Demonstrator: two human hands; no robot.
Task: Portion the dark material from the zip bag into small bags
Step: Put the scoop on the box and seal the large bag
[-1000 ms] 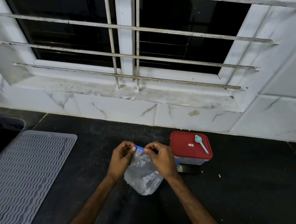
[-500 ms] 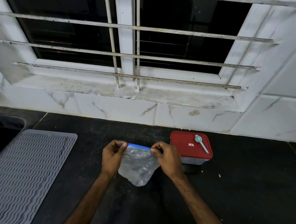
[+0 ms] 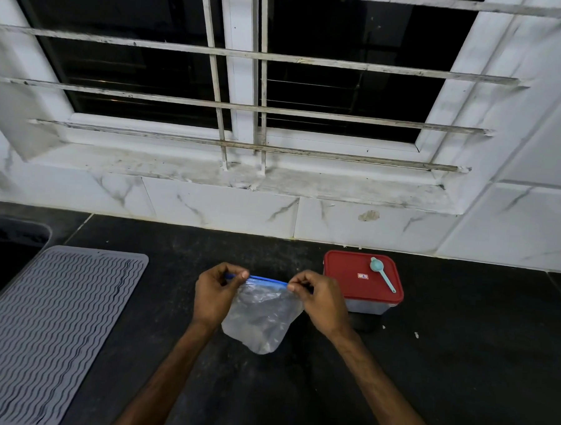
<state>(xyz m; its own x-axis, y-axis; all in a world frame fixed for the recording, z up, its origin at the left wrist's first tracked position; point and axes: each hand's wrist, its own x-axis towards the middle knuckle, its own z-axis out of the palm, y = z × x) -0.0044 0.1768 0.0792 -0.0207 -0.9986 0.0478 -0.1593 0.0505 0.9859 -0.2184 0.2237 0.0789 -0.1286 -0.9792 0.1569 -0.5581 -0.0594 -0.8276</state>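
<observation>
Basically early stage, judging by what's showing. Left hand (image 3: 214,298) and right hand (image 3: 320,303) are both pinching the blue zip strip (image 3: 264,279) of a clear zip bag (image 3: 260,318), one at each end, fingers curled onto it, thumbs and forefingers doing the gripping. Bag is hanging between the hands just above the black counter (image 3: 459,368), in front of the person, looking crumpled and near see-through. I'm not seeing any dark material inside it, though the dark counter behind is making that hard to tell. Whether the strip is being sealed or pulled apart, cannot tell. Red-lidded container (image 3: 350,277) is sitting just right of the right hand, lid on, a teal spoon (image 3: 381,276) lying on top, untouched. Grey ribbed mat (image 3: 49,323) is lying well off to the left. No filled small bags are showing anywhere, so I'm reading scooping, filling and sealing as all left to do.
</observation>
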